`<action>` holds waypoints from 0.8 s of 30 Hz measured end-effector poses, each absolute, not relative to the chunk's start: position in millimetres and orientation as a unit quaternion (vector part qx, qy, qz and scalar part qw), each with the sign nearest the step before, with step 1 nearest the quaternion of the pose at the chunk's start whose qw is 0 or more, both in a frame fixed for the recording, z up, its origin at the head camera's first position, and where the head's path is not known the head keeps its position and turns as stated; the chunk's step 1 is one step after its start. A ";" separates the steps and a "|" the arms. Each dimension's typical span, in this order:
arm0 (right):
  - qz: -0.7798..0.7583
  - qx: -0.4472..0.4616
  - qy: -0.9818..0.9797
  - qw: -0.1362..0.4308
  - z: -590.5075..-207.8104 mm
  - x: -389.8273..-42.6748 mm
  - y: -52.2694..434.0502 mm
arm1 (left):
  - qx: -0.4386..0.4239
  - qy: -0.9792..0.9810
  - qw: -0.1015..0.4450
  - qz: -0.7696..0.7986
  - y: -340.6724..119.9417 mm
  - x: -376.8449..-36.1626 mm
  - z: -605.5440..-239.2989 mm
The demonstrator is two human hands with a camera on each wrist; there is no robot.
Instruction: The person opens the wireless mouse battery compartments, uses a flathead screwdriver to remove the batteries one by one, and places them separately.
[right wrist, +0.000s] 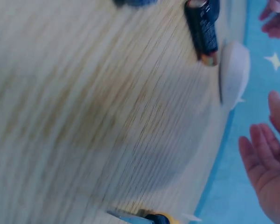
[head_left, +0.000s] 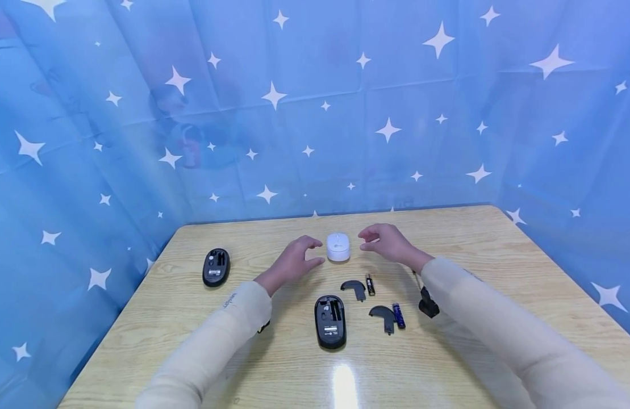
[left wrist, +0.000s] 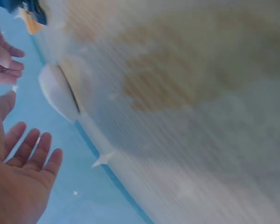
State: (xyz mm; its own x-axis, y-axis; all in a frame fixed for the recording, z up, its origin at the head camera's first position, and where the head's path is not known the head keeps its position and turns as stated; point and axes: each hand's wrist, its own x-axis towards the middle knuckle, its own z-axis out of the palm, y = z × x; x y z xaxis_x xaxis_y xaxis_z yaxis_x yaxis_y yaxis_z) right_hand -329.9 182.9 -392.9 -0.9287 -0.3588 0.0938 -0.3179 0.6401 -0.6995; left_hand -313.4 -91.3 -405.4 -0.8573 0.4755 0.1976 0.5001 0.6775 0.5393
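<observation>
A white mouse [head_left: 338, 247] sits on the wooden table [head_left: 499, 255], toward its far side and near the middle. The left hand [head_left: 293, 262] hovers just beside it on one side and the right hand [head_left: 385, 241] on the other, neither touching it. Both hands are empty, with the fingers loosely bent and spread toward the white mouse; the left wrist view shows the left palm [left wrist: 18, 177] with fingers relaxed, and the right wrist view shows the right hand's fingers [right wrist: 266, 158] likewise relaxed. Both wrist views are blurred, yet the white mouse [left wrist: 58, 93] shows in each as a pale rounded shape at the table's edge.

Nearer the person, a black mouse [head_left: 330, 321] lies upside down with its battery bay uncovered. Two curved black covers [head_left: 354, 288] [head_left: 383, 316] lie just to its right, each with a battery beside it: a black one [head_left: 369, 284] and a blue one [head_left: 399, 315]. A second black mouse [head_left: 216, 266] lies upside down well apart at the left. A small black object [head_left: 427, 304] lies near the right sleeve. A blue cloth with white stars [head_left: 315, 108] hangs around the table.
</observation>
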 end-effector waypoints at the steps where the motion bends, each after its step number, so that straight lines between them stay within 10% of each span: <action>1: -0.371 -0.197 0.907 0.022 -393.5 -332.3 182.1 | -0.275 -0.918 0.025 -0.286 -90.9 -317.0 -406.5; 16: -0.154 -0.397 0.900 -0.087 -408.9 -351.6 173.9 | -0.466 -0.863 0.179 -0.074 -84.2 -357.3 -424.0; 24: -0.101 -0.459 0.876 -0.110 -414.6 -358.3 169.7 | -0.486 -0.859 0.158 0.011 -76.7 -364.1 -424.5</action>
State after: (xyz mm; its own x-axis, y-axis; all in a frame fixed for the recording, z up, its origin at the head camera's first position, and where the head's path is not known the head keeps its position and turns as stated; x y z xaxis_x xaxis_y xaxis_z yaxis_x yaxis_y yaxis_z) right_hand -358.3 169.7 -414.6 -0.5535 -0.7822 0.2861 -0.8267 0.5575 -0.0753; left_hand -364.1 -76.7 -424.5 -0.4766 0.8394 0.2614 0.8325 0.5264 -0.1725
